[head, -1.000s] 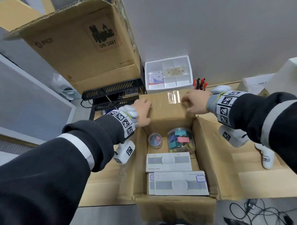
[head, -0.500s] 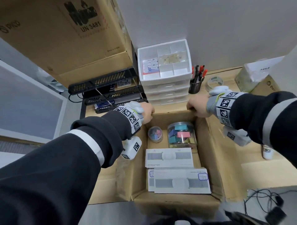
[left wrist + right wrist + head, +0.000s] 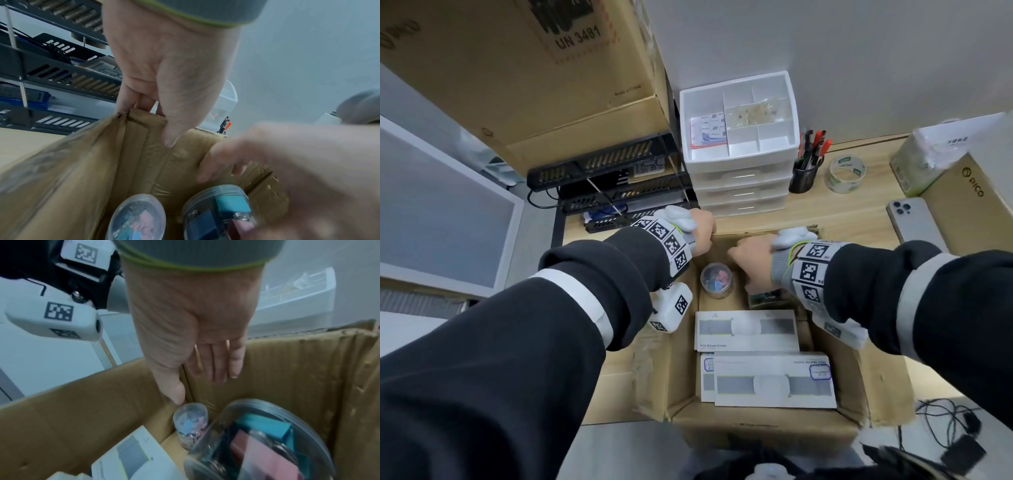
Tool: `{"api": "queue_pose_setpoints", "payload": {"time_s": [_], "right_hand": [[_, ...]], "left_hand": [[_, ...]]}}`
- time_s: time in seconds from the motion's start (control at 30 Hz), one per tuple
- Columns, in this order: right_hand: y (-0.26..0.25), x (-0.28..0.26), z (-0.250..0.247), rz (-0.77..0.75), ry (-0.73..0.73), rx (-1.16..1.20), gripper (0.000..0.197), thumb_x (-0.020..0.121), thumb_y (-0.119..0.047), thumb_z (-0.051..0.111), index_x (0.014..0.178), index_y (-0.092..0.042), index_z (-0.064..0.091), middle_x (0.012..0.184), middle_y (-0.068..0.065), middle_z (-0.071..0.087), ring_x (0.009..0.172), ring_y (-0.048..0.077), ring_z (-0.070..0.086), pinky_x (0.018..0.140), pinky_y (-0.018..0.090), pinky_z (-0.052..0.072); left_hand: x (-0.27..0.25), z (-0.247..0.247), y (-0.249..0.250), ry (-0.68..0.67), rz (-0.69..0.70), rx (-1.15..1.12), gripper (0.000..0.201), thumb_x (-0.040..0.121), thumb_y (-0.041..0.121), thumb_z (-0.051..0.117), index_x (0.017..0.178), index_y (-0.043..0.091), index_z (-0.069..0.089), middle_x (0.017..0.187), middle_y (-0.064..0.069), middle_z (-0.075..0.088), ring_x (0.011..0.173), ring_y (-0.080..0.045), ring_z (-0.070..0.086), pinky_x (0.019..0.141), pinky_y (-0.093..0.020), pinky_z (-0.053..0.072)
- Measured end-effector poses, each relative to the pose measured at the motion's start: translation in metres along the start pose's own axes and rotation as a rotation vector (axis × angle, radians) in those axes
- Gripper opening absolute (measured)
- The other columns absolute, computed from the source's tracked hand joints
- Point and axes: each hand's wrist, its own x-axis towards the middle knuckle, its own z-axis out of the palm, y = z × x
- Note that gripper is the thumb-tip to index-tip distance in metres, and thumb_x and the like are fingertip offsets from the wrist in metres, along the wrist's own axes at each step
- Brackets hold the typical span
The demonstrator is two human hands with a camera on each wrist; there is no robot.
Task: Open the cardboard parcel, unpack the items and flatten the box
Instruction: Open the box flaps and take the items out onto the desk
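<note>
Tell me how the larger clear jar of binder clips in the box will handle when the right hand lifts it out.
The larger clear jar looks smooth and rounded, so it may slip in the right hand. Packed with binder clips, it is probably heavy for its size. It stands beside the smaller jar, close to the cardboard box wall, so finger room seems tight.

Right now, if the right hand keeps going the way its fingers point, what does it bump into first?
Most likely the far inside wall of the cardboard box: the right hand has straight fingers close before it, above the big jar. Depth is unclear.
</note>
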Motion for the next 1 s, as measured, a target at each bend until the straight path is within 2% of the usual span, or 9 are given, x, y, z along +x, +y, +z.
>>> {"api": "queue_pose_setpoints", "payload": {"time_s": [0.13, 0.23, 0.37, 0.43, 0.57, 0.67, 0.73, 0.87, 1.0], "right_hand": [[0.003, 0.000, 0.015, 0.077, -0.147, -0.080, 0.056, 0.075, -0.034, 0.076, 0.120, -0.013, 0.051, 0.119, 0.009, 0.058, 0.104, 0.026, 0.059, 0.073, 0.033, 0.044], [-0.003, 0.001, 0.024, 0.109, -0.143, -0.153, 0.072, 0.074, -0.034, 0.079, 0.132, -0.012, 0.042, 0.131, 0.010, 0.049, 0.120, 0.027, 0.050, 0.087, 0.034, 0.042], [-0.008, 0.005, 0.036, 0.180, -0.127, -0.144, 0.079, 0.073, -0.031, 0.082, 0.138, -0.014, 0.039, 0.137, 0.011, 0.043, 0.128, 0.029, 0.040, 0.101, 0.043, 0.040], [-0.010, 0.005, 0.042, 0.208, -0.085, -0.125, 0.074, 0.071, -0.025, 0.081, 0.133, -0.015, 0.042, 0.134, 0.012, 0.044, 0.125, 0.029, 0.040, 0.097, 0.043, 0.042], [-0.018, 0.001, 0.041, 0.254, -0.020, -0.118, 0.084, 0.052, -0.026, 0.088, 0.123, -0.017, 0.044, 0.125, 0.012, 0.047, 0.117, 0.029, 0.045, 0.091, 0.040, 0.041], [-0.021, -0.009, 0.039, 0.278, 0.026, -0.093, 0.088, 0.042, -0.027, 0.089, 0.116, -0.016, 0.043, 0.115, 0.013, 0.047, 0.104, 0.028, 0.052, 0.086, 0.040, 0.045], [-0.019, -0.019, 0.033, 0.258, 0.057, -0.074, 0.092, 0.037, -0.035, 0.091, 0.113, -0.018, 0.041, 0.110, 0.011, 0.044, 0.094, 0.027, 0.053, 0.076, 0.038, 0.047], [-0.011, -0.037, 0.014, 0.159, 0.161, -0.014, 0.098, 0.035, -0.048, 0.087, 0.117, -0.024, 0.039, 0.107, 0.006, 0.041, 0.090, 0.025, 0.051, 0.071, 0.037, 0.047], [-0.008, -0.060, -0.017, 0.119, 0.353, 0.117, 0.095, 0.043, -0.055, 0.082, 0.118, -0.022, 0.035, 0.103, 0.004, 0.045, 0.079, 0.021, 0.052, 0.064, 0.032, 0.044]], "left_hand": [[-0.003, 0.003, -0.001, 0.012, -0.025, -0.039, 0.010, 0.100, 0.021, 0.054, 0.093, 0.024, 0.058, 0.099, -0.003, 0.053, 0.088, -0.020, 0.049, 0.078, -0.028, 0.041], [-0.003, 0.007, -0.002, 0.026, -0.020, -0.030, 0.023, 0.101, 0.020, 0.053, 0.117, 0.014, 0.068, 0.100, -0.003, 0.053, 0.088, -0.021, 0.049, 0.080, -0.031, 0.043], [-0.006, 0.007, 0.000, 0.034, 0.003, 0.045, 0.028, 0.102, 0.020, 0.052, 0.124, 0.012, 0.066, 0.119, -0.009, 0.066, 0.088, -0.021, 0.049, 0.079, -0.032, 0.042], [-0.011, 0.005, 0.004, -0.003, 0.015, 0.095, 0.025, 0.104, 0.017, 0.050, 0.124, 0.012, 0.064, 0.118, -0.006, 0.066, 0.089, -0.022, 0.051, 0.076, -0.030, 0.041], [-0.020, 0.006, 0.012, -0.022, -0.040, 0.091, 0.009, 0.105, 0.014, 0.048, 0.109, 0.018, 0.055, 0.083, 0.002, 0.050, 0.073, -0.017, 0.048, 0.064, -0.024, 0.036], [-0.025, 0.015, 0.007, 0.019, -0.040, 0.049, 0.015, 0.101, 0.021, 0.052, 0.110, 0.012, 0.059, 0.097, -0.001, 0.062, 0.079, -0.020, 0.055, 0.071, -0.030, 0.045], [-0.033, 0.020, 0.003, 0.081, -0.024, 0.021, 0.031, 0.092, 0.038, 0.059, 0.111, 0.014, 0.056, 0.106, -0.003, 0.065, 0.085, -0.022, 0.060, 0.080, -0.036, 0.053], [-0.048, 0.014, 0.005, 0.232, -0.023, 0.066, 0.057, 0.073, 0.051, 0.068, 0.114, 0.016, 0.052, 0.118, -0.008, 0.052, 0.108, -0.028, 0.052, 0.077, -0.035, 0.039], [-0.069, -0.015, 0.011, 0.239, 0.035, -0.017, 0.073, 0.060, 0.067, 0.049, 0.113, 0.017, 0.052, 0.113, -0.007, 0.051, 0.101, -0.026, 0.052, 0.080, -0.040, 0.048]]}}
